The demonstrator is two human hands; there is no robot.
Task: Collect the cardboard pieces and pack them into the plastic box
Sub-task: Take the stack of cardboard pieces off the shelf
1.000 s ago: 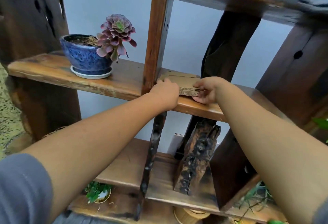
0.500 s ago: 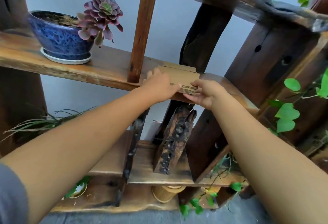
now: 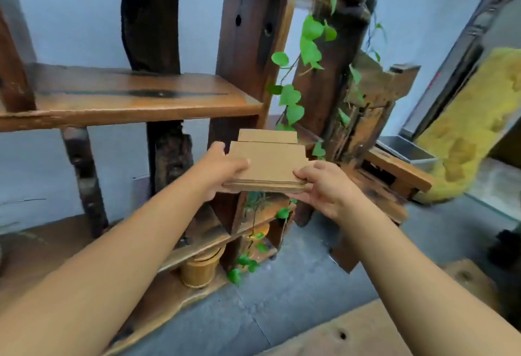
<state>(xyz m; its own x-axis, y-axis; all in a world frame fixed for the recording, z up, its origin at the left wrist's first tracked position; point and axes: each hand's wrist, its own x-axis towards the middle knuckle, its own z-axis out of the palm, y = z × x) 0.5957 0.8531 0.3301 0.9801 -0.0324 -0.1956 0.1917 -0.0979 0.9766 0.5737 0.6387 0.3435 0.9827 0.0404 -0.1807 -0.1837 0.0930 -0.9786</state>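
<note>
A flat stack of brown cardboard pieces [image 3: 267,162] hangs in the air in front of the wooden shelf unit [image 3: 135,102], level and clear of the shelf board. My left hand [image 3: 220,168] grips the stack's left edge, thumb on top. My right hand [image 3: 324,186] grips its right front corner, fingers under it. Both hands are shut on the stack. No plastic box can be told apart for certain in this view.
A trailing green vine [image 3: 293,96] hangs just behind the stack. A small wooden bucket [image 3: 201,267] stands on the lowest shelf. A grey tray [image 3: 406,151] and a yellow rough mass [image 3: 476,130] lie at the right. Grey floor [image 3: 282,299] lies below, a cardboard sheet [image 3: 366,336] at bottom right.
The stack has come off the shelf board and moved toward me, held in both hands. My view has swung right and down; the blue pot with the succulent is out of frame.
</note>
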